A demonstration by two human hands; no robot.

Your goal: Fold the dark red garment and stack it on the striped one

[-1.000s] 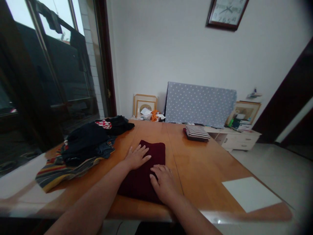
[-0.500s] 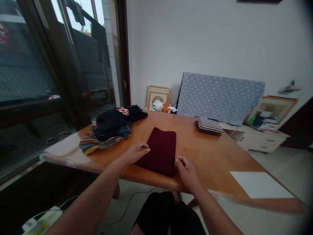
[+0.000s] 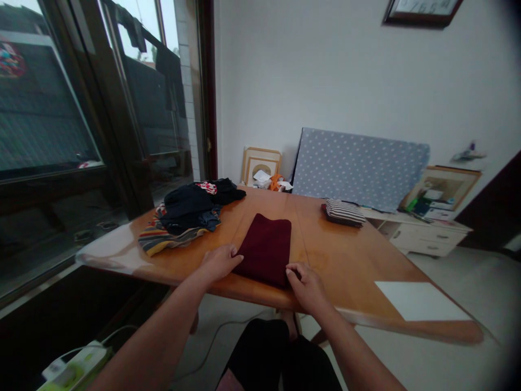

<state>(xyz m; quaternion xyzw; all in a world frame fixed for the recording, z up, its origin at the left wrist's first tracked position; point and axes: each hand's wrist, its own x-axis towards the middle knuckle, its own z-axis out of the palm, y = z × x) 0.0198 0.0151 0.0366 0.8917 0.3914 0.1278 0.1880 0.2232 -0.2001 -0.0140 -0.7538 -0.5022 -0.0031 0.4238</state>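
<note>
A folded maroon garment [image 3: 266, 247] lies flat on the wooden table [image 3: 325, 250], close to its near edge. My left hand [image 3: 220, 262] is closed at the garment's left near edge, thumb and fingers pinched on the cloth. At the right near corner, my right hand [image 3: 306, 283] has its thumb and curled fingers closed on the edge. The fingertips' exact hold is partly hidden. Left of the garment sits a loose pile of dark clothes [image 3: 187, 203], with a striped multicoloured cloth [image 3: 157, 241] beneath.
A folded stack with a striped top [image 3: 345, 212] sits at the table's far right. A white sheet [image 3: 421, 301] lies near the right corner. Beyond stand a low white cabinet [image 3: 431, 236] and a star-patterned grey cloth [image 3: 362, 165]. A power strip [image 3: 77, 366] is below left.
My left hand has moved slightly down and left along the garment's edge. My right hand has come in against the right near corner. The camera view has tilted up a little.
</note>
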